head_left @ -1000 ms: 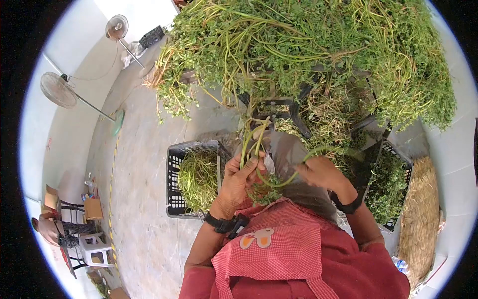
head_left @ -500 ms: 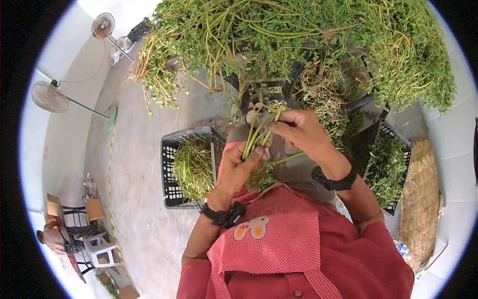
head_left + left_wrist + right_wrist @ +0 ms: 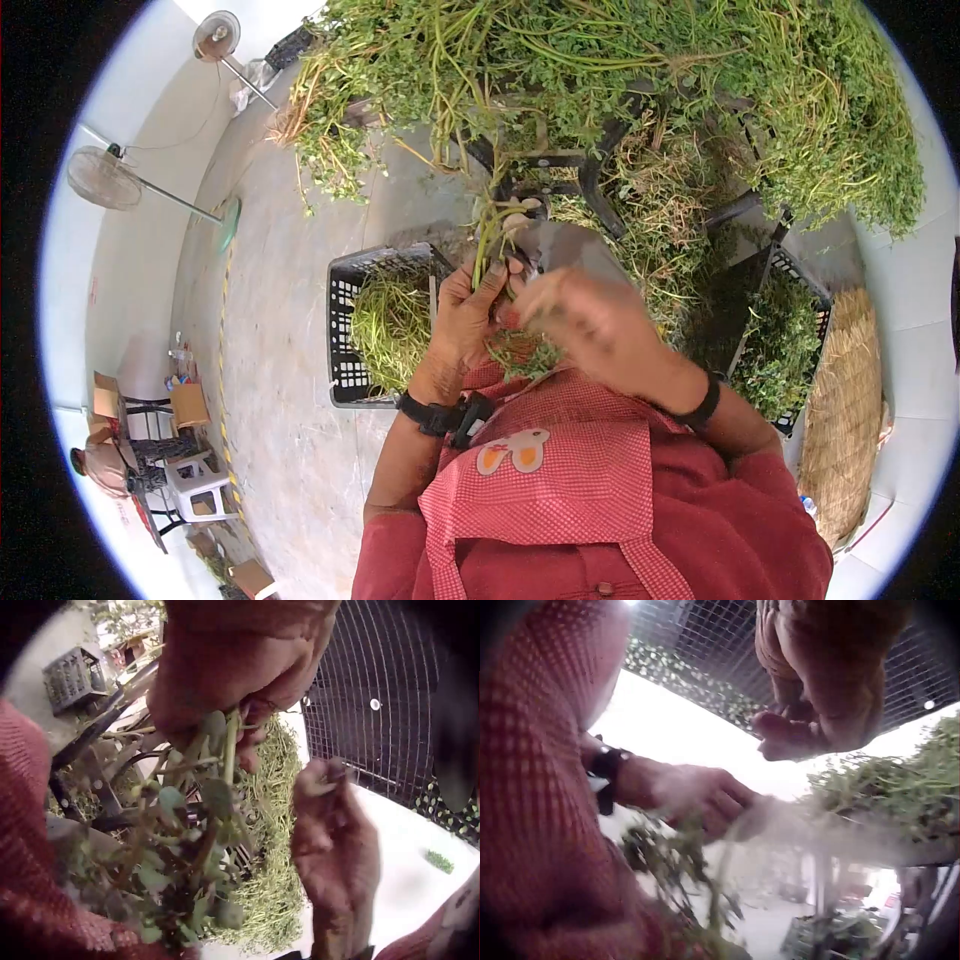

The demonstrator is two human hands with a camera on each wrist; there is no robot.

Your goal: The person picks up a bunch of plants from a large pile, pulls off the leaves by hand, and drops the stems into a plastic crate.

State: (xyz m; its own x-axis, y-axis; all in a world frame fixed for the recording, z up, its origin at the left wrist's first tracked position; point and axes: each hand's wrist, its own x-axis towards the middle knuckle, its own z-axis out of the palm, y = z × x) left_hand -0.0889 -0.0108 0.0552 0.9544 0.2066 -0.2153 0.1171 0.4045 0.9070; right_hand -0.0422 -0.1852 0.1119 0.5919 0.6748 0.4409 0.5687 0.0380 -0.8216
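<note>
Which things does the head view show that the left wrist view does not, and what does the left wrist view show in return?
Only the head view: two standing fans at the left, a white stool and a straw mat at the right edge.

Only the left wrist view: a dark mesh with a bright round spot.

Both: the left grip holding green stems, the right grip nearby, red cloth and heaped greenery.
</note>
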